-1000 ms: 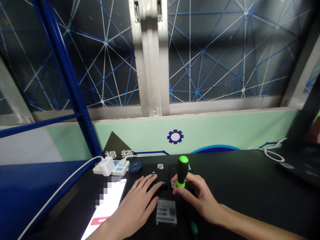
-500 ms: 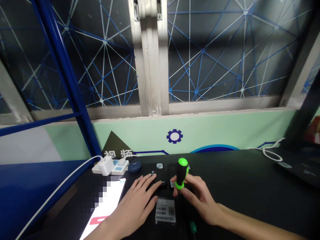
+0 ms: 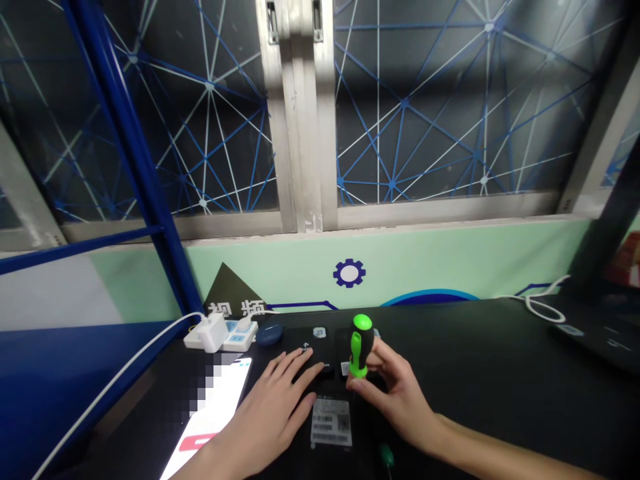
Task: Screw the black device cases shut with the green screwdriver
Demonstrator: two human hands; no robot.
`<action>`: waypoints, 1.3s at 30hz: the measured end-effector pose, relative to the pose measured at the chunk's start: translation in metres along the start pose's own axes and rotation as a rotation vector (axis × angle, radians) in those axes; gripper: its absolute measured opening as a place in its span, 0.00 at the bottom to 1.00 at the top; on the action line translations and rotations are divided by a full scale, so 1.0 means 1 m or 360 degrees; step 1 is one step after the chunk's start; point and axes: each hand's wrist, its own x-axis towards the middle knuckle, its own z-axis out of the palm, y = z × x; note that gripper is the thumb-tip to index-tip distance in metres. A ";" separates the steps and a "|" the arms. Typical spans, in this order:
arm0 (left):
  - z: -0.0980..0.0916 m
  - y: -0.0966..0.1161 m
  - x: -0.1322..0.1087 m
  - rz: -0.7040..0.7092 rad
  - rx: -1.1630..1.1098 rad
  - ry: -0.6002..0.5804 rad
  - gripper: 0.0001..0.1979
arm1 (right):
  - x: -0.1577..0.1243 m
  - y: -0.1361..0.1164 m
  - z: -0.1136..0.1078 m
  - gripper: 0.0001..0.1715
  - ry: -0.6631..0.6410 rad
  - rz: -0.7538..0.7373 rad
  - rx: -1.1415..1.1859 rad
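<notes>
My right hand [image 3: 395, 387] grips a black-and-green screwdriver [image 3: 361, 347] near the lower end of its handle. It stands nearly upright, and its tip is lost against the dark surfaces. My left hand [image 3: 280, 397] lies flat with fingers spread, fingertips on a black box-like device [image 3: 320, 343]. Below those fingertips, a dark item with a printed barcode label [image 3: 331, 423] lies close to the left thumb. Behind the screwdriver, a second black device [image 3: 343, 337] is partly covered. A green-handled tool [image 3: 387, 455] rests below my right hand.
A lit phone [image 3: 215, 407] lies left of my left hand. Behind it are a white power strip [image 3: 245, 341] with a charger [image 3: 213, 331] and a dark blue rounded case [image 3: 270, 335]. A black device [image 3: 595, 347] and white cable [image 3: 545, 310] sit at right on the black table [image 3: 480, 373].
The screwdriver handle has turned about its axis in my right hand, its green strip now facing left and toward me. My right fingers have shifted; my left hand stays in place.
</notes>
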 end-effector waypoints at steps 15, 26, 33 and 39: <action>-0.001 0.000 0.001 -0.0016 -0.0014 -0.0029 0.23 | 0.000 -0.011 -0.004 0.14 0.0008 -0.0143 -0.0284; 0.001 -0.001 -0.001 -0.0002 -0.0006 0.0016 0.23 | -0.006 -0.018 -0.011 0.14 -0.0001 -0.0370 -0.0472; -0.002 0.001 0.002 -0.0016 0.0011 -0.0055 0.22 | -0.003 -0.009 -0.005 0.11 0.0017 -0.0231 -0.0240; -0.003 0.002 0.001 -0.0026 0.0019 -0.0086 0.22 | -0.005 -0.010 -0.006 0.13 -0.0055 -0.0238 -0.0120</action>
